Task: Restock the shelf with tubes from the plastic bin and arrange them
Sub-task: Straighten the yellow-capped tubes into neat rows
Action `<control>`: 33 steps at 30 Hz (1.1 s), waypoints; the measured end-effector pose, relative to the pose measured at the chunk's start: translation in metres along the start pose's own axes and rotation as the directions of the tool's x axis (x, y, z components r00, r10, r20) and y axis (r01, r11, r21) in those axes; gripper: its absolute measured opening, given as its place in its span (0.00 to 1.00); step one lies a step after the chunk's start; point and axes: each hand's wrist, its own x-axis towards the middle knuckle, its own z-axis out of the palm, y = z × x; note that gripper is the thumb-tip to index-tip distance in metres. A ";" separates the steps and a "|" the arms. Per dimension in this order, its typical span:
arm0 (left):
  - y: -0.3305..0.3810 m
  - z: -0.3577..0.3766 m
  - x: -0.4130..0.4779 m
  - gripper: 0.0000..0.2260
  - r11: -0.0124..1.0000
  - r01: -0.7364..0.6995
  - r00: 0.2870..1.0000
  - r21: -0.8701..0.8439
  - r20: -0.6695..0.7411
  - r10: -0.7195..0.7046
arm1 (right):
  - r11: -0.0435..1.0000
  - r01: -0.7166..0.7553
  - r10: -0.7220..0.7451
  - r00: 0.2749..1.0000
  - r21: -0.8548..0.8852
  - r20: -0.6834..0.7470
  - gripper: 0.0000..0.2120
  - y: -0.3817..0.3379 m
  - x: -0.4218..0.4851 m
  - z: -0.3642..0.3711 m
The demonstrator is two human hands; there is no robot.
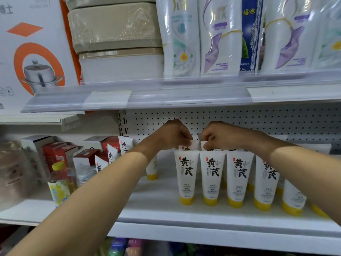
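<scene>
Your left hand [173, 134] pinches the crimped top of a white tube [191, 145] in the second row, just behind the leftmost front tube [186, 174]. Your right hand [219, 136] pinches the top of the neighbouring back tube [203, 145], fingers curled, the two hands nearly touching. The front tubes stand cap-down on the white shelf [166, 215], yellow caps [210, 201] at the bottom, each printed 黄芪 in big black characters beside a small red seal (fine print below is too small to read). A lone tube [152, 169] stands apart behind your left forearm. Red boxes [55, 154] and a yellow-capped bottle [60, 183] sit at the left, and shampoo pouches [180, 37] are on the upper shelf.
</scene>
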 end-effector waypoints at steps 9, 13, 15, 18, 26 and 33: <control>-0.020 -0.042 -0.009 0.16 0.986 0.164 0.976 -0.024 -0.140 -0.166 | 1.000 0.010 -0.010 0.997 -0.005 -0.074 0.10 -0.002 0.003 -0.015; -0.038 -0.052 -0.019 0.25 0.921 0.283 0.956 0.266 -0.007 -0.292 | 0.998 -0.043 0.034 0.987 -0.055 -0.157 0.09 -0.003 0.013 -0.021; -0.043 -0.050 -0.020 0.18 0.893 0.321 0.944 0.316 -0.032 -0.328 | 0.993 -0.080 0.065 0.985 -0.086 -0.161 0.11 -0.002 0.018 -0.020; -0.046 -0.047 -0.019 0.18 0.831 0.393 0.918 0.393 -0.112 -0.381 | 0.980 -0.124 0.105 0.986 -0.157 -0.127 0.14 0.003 0.025 -0.017; -0.044 -0.034 -0.009 0.17 0.833 0.406 0.910 0.375 -0.086 -0.405 | 0.974 -0.153 0.155 0.988 -0.167 -0.003 0.14 0.017 0.039 -0.007; -0.032 -0.011 0.015 0.15 0.982 0.177 0.981 0.072 -0.092 -0.170 | 0.977 -0.155 0.151 0.988 -0.144 -0.034 0.11 0.021 0.045 -0.003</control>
